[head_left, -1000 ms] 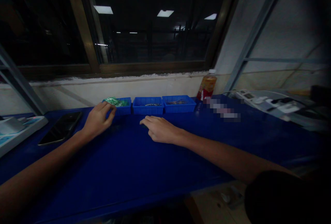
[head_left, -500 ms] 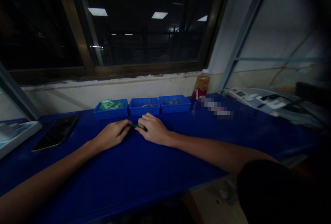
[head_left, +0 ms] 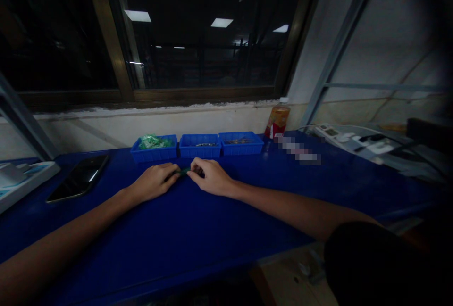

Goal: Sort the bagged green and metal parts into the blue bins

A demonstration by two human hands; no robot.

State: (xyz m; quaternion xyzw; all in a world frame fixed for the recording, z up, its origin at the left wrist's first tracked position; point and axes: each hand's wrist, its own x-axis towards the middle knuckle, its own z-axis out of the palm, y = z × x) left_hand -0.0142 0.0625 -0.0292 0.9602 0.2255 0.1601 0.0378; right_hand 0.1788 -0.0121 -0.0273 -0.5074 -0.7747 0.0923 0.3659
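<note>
A small, thin green piece [head_left: 183,171] stretches between my two hands, just above or on the blue tabletop; too little of it shows to tell its kind. My left hand [head_left: 157,181] pinches its left end between thumb and fingers. At the other end, my right hand [head_left: 210,177] has its thumb and curled fingers closed on it. Beyond the hands stand a blue bin [head_left: 154,154] heaped with crinkled green plastic, a second blue bin [head_left: 200,150] with a few slim metallic-looking pieces, and a third blue bin [head_left: 242,146] with thin pieces I cannot make out.
A dark phone [head_left: 78,178] lies on the blue table [head_left: 170,244] at left, near a white power strip [head_left: 28,181]. A drink bottle [head_left: 278,119] stands at the back right. Further right are a power strip with plugs [head_left: 348,141] and cables. A window [head_left: 208,56] rises behind.
My right hand has turned slightly, its fingers curling round closer to the thumb at the green piece. My left hand keeps its pinch. The whole view has shifted a little.
</note>
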